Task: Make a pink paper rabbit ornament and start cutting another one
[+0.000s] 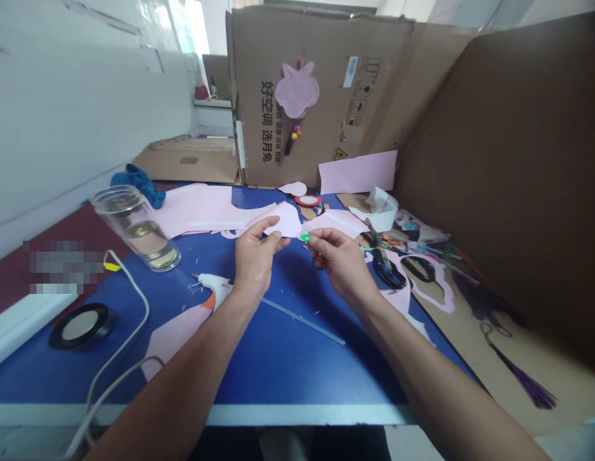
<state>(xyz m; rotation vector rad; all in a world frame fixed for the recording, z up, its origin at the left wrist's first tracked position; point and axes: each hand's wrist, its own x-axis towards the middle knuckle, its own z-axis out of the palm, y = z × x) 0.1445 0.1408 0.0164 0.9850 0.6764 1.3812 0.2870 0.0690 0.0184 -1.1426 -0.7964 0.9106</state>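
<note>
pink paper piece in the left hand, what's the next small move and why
I'd probably ease the small green item toward the edge of the pink paper piece: the left hand holds that piece, and the right hand pinches the small green item close beside it, though whether they touch is unclear.

The upper left is washed out by pale light near the white wall [86, 89], while the right-hand cardboard panel [499, 128] is left in brown shade. Soft shadows are cast across the blue desk [288, 378]. Detail is blurred on the small green piece [305, 237]; outer edges are stretched, and one left-hand patch is pixelated.
</note>
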